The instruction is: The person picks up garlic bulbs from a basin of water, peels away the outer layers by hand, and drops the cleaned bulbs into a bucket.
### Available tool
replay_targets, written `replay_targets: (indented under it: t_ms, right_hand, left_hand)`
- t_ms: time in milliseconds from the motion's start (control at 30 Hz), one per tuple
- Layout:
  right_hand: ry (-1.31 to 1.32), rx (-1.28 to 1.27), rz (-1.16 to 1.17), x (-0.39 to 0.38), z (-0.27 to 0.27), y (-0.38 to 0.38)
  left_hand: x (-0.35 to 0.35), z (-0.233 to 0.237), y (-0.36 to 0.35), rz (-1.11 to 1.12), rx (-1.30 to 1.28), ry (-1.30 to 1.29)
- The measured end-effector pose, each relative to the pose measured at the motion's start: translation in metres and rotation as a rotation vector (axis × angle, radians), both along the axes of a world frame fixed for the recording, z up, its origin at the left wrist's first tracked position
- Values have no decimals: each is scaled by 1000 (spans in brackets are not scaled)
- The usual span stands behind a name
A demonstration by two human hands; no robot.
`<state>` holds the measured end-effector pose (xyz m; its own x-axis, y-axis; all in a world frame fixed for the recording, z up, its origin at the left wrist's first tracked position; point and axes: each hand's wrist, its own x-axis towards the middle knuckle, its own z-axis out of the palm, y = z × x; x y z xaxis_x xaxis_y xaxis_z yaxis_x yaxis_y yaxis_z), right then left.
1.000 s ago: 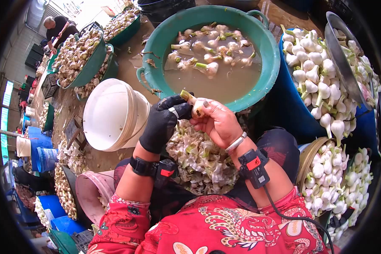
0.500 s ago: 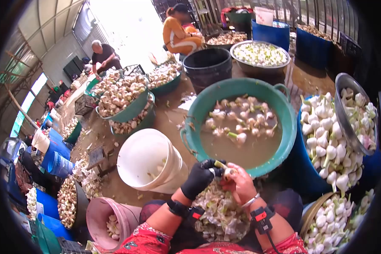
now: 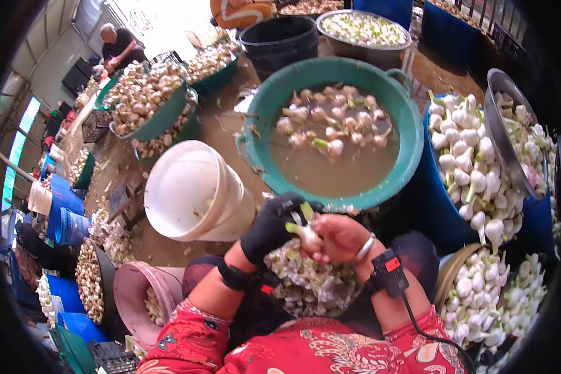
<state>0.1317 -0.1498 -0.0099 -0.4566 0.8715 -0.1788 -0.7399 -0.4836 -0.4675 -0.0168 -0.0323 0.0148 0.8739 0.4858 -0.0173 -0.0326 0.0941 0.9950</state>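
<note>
Both of my hands are close together over my lap. My right hand (image 3: 341, 235), bare with a bangle at the wrist, grips a white garlic bulb (image 3: 308, 239) whose cut green stem points left. Against it is my left hand (image 3: 269, 225) in a black glove, fingers curled. A pale strip with a green tip (image 3: 306, 212) shows at the gloved fingertips; what the glove holds is not clear. Beneath the hands lies a heap of loose garlic skins (image 3: 311, 280). Just beyond them stands a green tub (image 3: 255, 124) of murky water with garlic bulbs floating in it.
A white bucket (image 3: 168, 206) and a pink bucket (image 3: 131, 299) stand to the left. At right, a blue barrel (image 3: 431, 181) is heaped with garlic bulbs, a metal basin (image 3: 502, 137) tilted on it. Behind are a black tub (image 3: 280, 47) and a seated person (image 3: 121, 47).
My view has tipped downward. The garlic bulb has turned in my right hand, its stem now pointing left, and the gloved hand sits over its upper left side.
</note>
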Motion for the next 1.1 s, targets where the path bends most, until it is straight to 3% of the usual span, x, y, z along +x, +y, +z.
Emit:
replay_targets:
  t_ms: [100,167,300,367,433,467,500,567,633,700,733,767,800,833,900,967,1000,1033,1100]
  right_hand:
    - [-94,71,-242,4,2,5]
    - [-74,-31,-398,10,-2,9]
    - [-216,-102,-385,7,0,13]
    - [-257,-171,-434,-3,3,15]
    - [-711,128,-770,-12,1,21]
    - [-1586,525,-1066,-9,5,20]
    - [-1586,537,-1060,-9,10,18]
    - [-1722,821,-1085,-15,18,14]
    - [-1671,930,-865,-29,21,4]
    - [-1660,911,-299,-40,-1,-6]
    - [-1658,915,-308,-42,-11,-5]
    - [-1725,687,25,-41,-22,-4]
    - [-1748,443,358,-40,-26,-4]
    - [-1777,445,148,-34,-29,-7]
    - [-1808,394,-302,-18,-17,-1]
    - [-1479,188,-744,-9,3,1]
    - [-1478,178,-744,-8,7,4]
    - [-1334,234,-886,-10,10,8]
    - [-1190,277,-1020,-12,11,9]
  left_hand:
    - [-2,10,14,168,-120,70]
    - [-11,15,20,150,-328,39]
    - [-5,5,9,110,-355,59]
    - [-6,2,12,113,-155,133]
    - [-8,2,19,69,-140,138]
    - [-9,4,21,90,-226,85]
    - [-9,7,24,108,-302,26]
    - [-13,5,34,128,-240,-58]
    - [-16,5,51,144,1073,-15]
    - [-21,14,46,168,1105,90]
    - [-20,11,44,222,640,38]
    - [-19,10,41,261,172,-13]
    - [-17,15,35,258,231,-6]
    - [-14,15,33,253,229,-6]
    - [-10,10,28,281,-283,-50]
    - [-7,12,22,270,-282,-57]
    - [-5,10,23,253,-158,-15]
    - [-4,8,22,235,-36,26]
    - [1,9,18,219,2,71]
